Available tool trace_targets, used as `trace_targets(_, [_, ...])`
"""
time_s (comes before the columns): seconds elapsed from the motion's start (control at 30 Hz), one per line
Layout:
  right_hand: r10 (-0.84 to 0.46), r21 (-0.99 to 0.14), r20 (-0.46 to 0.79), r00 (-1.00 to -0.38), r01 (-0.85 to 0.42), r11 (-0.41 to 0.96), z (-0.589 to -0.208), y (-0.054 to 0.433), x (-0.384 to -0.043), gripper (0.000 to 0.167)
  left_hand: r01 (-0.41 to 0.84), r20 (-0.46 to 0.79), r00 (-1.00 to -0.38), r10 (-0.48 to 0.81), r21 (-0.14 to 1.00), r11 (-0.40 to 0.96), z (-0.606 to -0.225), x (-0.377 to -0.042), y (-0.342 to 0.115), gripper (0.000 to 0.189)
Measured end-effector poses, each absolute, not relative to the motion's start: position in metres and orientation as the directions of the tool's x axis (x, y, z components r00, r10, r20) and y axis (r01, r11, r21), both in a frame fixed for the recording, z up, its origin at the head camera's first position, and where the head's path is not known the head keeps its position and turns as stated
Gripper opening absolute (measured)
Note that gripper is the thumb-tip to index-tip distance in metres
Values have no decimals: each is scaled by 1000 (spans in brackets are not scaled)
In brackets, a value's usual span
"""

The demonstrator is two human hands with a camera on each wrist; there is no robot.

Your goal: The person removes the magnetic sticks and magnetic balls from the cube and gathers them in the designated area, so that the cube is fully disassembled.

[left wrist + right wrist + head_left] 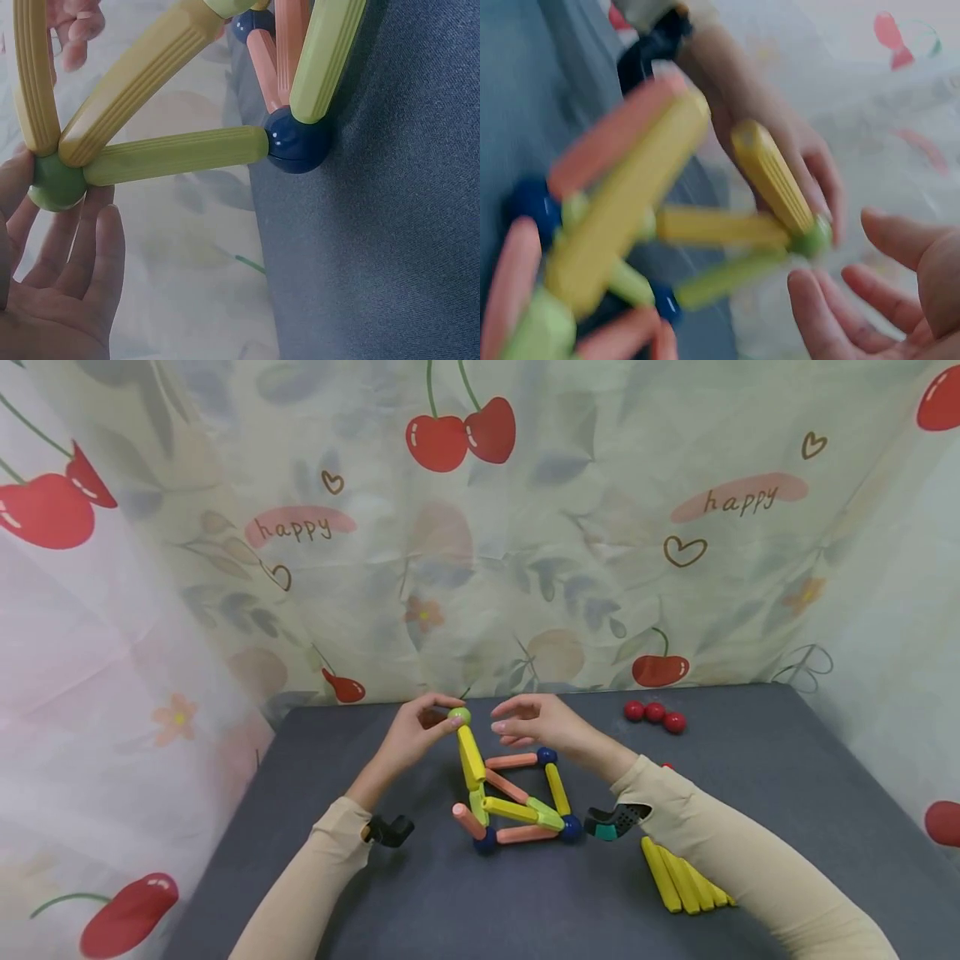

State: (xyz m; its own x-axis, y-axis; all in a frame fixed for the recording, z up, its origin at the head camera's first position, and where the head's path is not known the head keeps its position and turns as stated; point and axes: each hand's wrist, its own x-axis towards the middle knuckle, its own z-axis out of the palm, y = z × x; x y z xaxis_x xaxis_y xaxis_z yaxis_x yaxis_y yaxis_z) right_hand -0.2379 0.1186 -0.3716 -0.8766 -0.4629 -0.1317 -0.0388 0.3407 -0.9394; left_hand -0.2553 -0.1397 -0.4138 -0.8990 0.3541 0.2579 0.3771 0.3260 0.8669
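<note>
My left hand pinches a green ball between thumb and fingers, at the top of a structure of magnetic building rods and balls. In the left wrist view two yellow rods and a light green rod meet at that ball. The green rod runs down to a dark blue ball by the table. My right hand hovers just right of the green ball, fingers loosely spread and holding nothing. Below the hands, salmon rods and blue balls form the base.
Red balls sit in a row at the back right of the dark table. Several yellow rods lie side by side, partly under the right sleeve. A cherry-print curtain hangs behind the table.
</note>
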Motion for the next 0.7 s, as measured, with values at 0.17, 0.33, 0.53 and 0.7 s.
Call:
trace_targets(0.17, [-485,-955,-191,-853,48,293,-378,95,-233,40,376,257,-897,359,871,316,-413,-255,-137,32])
trace_targets(0.33, [-433,-955,-240,-869,131,266,-382,81,-232,44,390,271,-893,360,866,314,-417,-257,-137,30])
trace_targets(0.53, [-394,-950,-260,-882,159,270,-381,75,-230,46,393,276,-892,358,864,316,-417,-257,-138,32])
trace_targets(0.7, [-405,-952,-254,-878,153,265,-381,77,-231,37,388,267,-891,366,867,313,-418,-257,-139,31])
